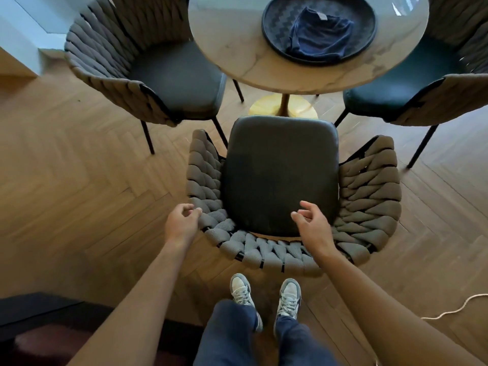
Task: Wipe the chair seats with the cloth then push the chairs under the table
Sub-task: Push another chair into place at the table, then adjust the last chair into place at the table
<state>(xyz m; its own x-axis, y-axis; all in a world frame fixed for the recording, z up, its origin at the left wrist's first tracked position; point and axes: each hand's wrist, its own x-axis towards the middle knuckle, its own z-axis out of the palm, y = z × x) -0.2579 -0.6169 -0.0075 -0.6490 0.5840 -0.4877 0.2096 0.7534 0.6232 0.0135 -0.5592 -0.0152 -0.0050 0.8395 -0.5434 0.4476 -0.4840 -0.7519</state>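
Nearest, the left hand (182, 225) and right hand (313, 224) hovered over the woven chair (280, 180), fingers loosely curled, empty. At twelve o'clock stood the round bench (229, 40); the blue cloth (320, 35) lay in its dark tray (272, 30). Two chairs flanked at ten (148, 64) and two (422, 83).

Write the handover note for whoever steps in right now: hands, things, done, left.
Left hand: empty, fingers curled at the near chair's woven back rim.
Right hand: empty, open above the seat's rear edge.
Cloth: bunched in the dark bowl on the round table.
Done: left chair and right chair sit partly under the table; whether seats were wiped cannot be told.
Left: push the near chair in.
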